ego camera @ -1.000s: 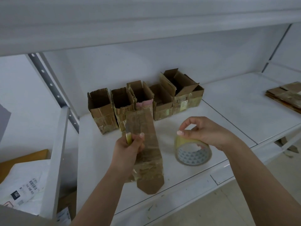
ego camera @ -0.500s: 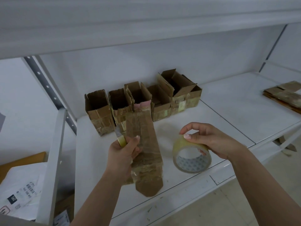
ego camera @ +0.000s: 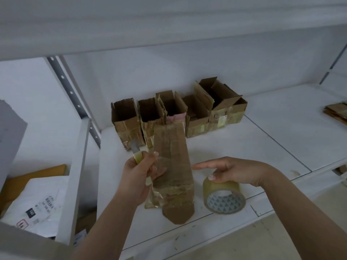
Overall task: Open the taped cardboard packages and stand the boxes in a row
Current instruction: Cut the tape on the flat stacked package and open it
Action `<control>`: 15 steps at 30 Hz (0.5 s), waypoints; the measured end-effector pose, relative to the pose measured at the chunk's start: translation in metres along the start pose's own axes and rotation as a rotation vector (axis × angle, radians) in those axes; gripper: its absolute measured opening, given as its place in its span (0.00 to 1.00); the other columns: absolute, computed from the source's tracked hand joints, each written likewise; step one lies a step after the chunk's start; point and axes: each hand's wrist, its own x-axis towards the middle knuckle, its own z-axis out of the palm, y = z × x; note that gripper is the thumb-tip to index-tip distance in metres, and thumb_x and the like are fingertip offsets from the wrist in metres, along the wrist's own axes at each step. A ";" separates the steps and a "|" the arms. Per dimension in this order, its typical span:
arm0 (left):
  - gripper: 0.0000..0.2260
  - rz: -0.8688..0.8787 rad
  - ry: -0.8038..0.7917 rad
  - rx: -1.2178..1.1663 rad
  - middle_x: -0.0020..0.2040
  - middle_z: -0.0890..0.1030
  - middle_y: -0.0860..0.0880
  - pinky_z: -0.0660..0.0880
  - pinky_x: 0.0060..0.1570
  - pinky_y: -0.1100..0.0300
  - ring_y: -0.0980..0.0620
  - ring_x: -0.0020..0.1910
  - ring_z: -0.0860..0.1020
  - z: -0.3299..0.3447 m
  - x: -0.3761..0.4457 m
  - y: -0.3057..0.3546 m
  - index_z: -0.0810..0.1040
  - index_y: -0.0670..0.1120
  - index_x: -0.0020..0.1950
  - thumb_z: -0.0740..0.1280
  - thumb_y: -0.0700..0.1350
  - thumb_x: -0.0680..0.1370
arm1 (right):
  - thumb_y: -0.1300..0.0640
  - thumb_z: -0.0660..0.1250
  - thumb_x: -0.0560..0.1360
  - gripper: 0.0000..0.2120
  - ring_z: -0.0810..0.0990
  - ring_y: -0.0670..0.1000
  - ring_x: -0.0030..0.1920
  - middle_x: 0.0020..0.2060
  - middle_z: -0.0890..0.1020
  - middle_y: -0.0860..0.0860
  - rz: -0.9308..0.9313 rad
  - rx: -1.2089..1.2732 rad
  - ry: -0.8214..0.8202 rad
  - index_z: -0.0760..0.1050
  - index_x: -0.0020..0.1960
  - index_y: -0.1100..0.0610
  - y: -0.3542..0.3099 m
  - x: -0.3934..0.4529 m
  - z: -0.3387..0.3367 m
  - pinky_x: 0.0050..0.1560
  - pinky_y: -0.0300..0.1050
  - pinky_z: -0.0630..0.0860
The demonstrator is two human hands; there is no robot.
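White shelving [ego camera: 234, 147] is bearing five opened boxes [ego camera: 176, 113] standing in a row at 12 o'clock. Left hand [ego camera: 139, 177] is gripping a flattened taped package [ego camera: 173, 171] and a cutter [ego camera: 136, 152] at centre. Right hand [ego camera: 232, 171], fingers relaxed and apart, is resting on a tape roll [ego camera: 224, 196] at 4 o'clock.

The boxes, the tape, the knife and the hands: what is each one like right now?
Row of boxes: standing upright, tops open.
Flat package: still taped, held upright by the left hand.
Knife: in the left hand too, blade out.
Tape roll: lying on the shelf.
Right hand: fingers straight, touching the roll.
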 end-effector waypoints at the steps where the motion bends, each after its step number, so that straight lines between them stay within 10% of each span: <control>1: 0.12 0.008 0.003 0.017 0.24 0.69 0.49 0.80 0.49 0.48 0.56 0.25 0.71 -0.002 -0.001 0.001 0.69 0.41 0.33 0.66 0.37 0.76 | 0.54 0.65 0.80 0.20 0.81 0.55 0.59 0.64 0.79 0.54 0.002 -0.017 -0.009 0.74 0.60 0.28 -0.001 0.002 0.000 0.62 0.49 0.77; 8: 0.17 0.067 0.044 0.088 0.23 0.66 0.48 0.82 0.46 0.51 0.55 0.23 0.68 -0.018 -0.015 -0.005 0.69 0.42 0.29 0.65 0.35 0.78 | 0.54 0.65 0.80 0.21 0.80 0.49 0.57 0.62 0.78 0.50 0.024 -0.118 0.013 0.72 0.62 0.28 -0.011 0.009 0.004 0.62 0.45 0.76; 15: 0.20 0.193 0.071 0.248 0.24 0.69 0.49 0.74 0.44 0.53 0.55 0.26 0.70 -0.035 -0.022 -0.013 0.73 0.49 0.26 0.69 0.39 0.77 | 0.56 0.65 0.80 0.23 0.74 0.29 0.35 0.38 0.71 0.39 -0.024 -0.235 0.116 0.67 0.69 0.34 -0.015 0.007 0.014 0.43 0.30 0.69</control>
